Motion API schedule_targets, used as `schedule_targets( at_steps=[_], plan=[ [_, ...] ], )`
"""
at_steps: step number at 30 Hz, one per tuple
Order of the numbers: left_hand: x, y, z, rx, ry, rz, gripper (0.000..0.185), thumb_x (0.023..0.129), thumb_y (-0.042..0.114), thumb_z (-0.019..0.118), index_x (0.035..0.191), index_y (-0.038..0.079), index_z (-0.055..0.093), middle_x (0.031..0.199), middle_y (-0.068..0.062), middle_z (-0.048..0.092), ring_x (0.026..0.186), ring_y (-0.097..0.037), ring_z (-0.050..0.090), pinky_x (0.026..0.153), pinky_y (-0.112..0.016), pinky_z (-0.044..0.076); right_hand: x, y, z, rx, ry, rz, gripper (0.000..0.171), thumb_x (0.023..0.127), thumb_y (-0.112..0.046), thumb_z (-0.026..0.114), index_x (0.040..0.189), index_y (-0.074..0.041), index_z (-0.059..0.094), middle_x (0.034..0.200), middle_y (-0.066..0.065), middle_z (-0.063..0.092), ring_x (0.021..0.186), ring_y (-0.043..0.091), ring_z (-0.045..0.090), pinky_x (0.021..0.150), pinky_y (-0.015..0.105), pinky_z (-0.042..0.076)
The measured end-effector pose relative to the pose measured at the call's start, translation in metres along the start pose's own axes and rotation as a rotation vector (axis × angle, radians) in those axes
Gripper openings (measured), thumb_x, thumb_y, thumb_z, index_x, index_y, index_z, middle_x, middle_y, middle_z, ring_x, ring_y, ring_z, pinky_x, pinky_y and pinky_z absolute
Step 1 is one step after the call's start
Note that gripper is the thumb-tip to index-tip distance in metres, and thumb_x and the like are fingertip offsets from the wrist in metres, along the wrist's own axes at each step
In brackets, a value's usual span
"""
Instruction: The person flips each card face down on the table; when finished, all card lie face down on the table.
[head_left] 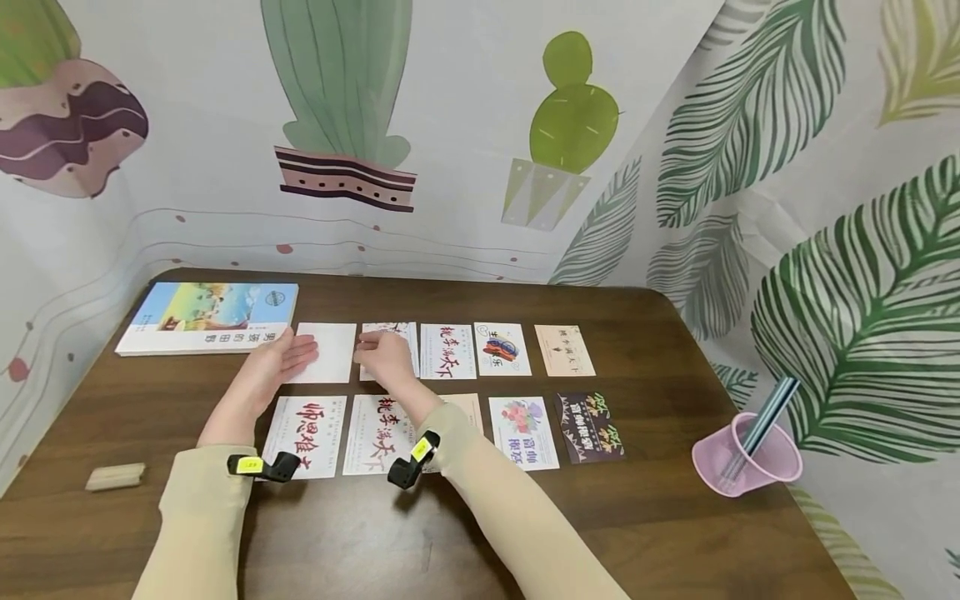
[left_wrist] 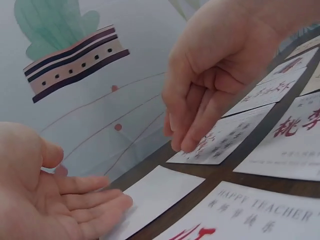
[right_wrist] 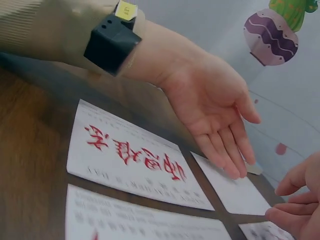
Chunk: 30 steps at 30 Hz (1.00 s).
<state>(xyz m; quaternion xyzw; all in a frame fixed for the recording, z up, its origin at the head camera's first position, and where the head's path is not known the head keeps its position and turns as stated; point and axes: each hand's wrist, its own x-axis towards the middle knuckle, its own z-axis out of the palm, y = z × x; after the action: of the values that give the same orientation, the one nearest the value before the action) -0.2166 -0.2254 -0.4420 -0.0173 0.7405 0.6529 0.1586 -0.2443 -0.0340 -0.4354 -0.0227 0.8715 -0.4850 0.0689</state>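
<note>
- Left hand (head_left: pixel 281 360) lies palm up with fingers straight and relaxed, its fingertips at the near left edge of the blank white card (head_left: pixel 325 352); it grips nothing.
- Right hand (head_left: pixel 385 354) hovers palm down just right of that card, fingers loosely bent over the printed card (left_wrist: pixel 223 141) next to it, holding nothing.
- Beneath both forearms runs the dark wooden tabletop (head_left: pixel 660 517).
- Left of the left hand lies a book (head_left: pixel 210 317).
- Nearer the person, below the hands, lies a second row of cards, among them one with red brush characters (right_wrist: pixel 131 160).
- Far to the right stands a pink cup (head_left: pixel 742 467).
- Far left, near the sleeve, rests a small wooden block (head_left: pixel 115 477).
</note>
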Motion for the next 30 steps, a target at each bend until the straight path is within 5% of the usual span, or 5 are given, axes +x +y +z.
schedule_targets(
  at_steps=[4,11,30],
  plan=[
    [0.002,0.006,0.01,0.014,0.008,0.018,0.077,0.104,0.052,0.016,0.15,-0.01,0.023,0.154,-0.028,0.032,0.123,-0.005,0.056,0.119,-0.038,0.029,0.003,0.008,-0.018,0.003,0.009,-0.032,0.03,0.087,-0.005,0.066,0.117,-0.002,0.07,0.102,0.008,0.074,0.088,0.017,0.069,0.065,0.015,0.052],
    [0.01,0.01,0.033,0.019,-0.04,0.022,0.066,0.108,0.038,0.013,0.149,-0.014,0.021,0.152,-0.033,0.03,0.141,-0.04,0.034,0.119,-0.044,0.028,0.008,0.032,-0.052,-0.021,0.036,-0.015,0.034,0.088,-0.004,0.063,0.122,-0.002,0.066,0.109,0.01,0.073,0.1,0.022,0.069,0.074,0.021,0.055],
    [0.027,0.021,0.058,0.016,-0.039,-0.053,0.065,0.108,0.036,0.012,0.15,-0.014,0.017,0.155,-0.033,0.022,0.146,-0.041,0.023,0.123,-0.046,0.021,0.009,0.05,-0.062,-0.06,-0.016,-0.024,0.034,0.088,-0.005,0.063,0.122,0.001,0.066,0.114,0.013,0.072,0.106,0.023,0.068,0.085,0.025,0.057]
  ],
)
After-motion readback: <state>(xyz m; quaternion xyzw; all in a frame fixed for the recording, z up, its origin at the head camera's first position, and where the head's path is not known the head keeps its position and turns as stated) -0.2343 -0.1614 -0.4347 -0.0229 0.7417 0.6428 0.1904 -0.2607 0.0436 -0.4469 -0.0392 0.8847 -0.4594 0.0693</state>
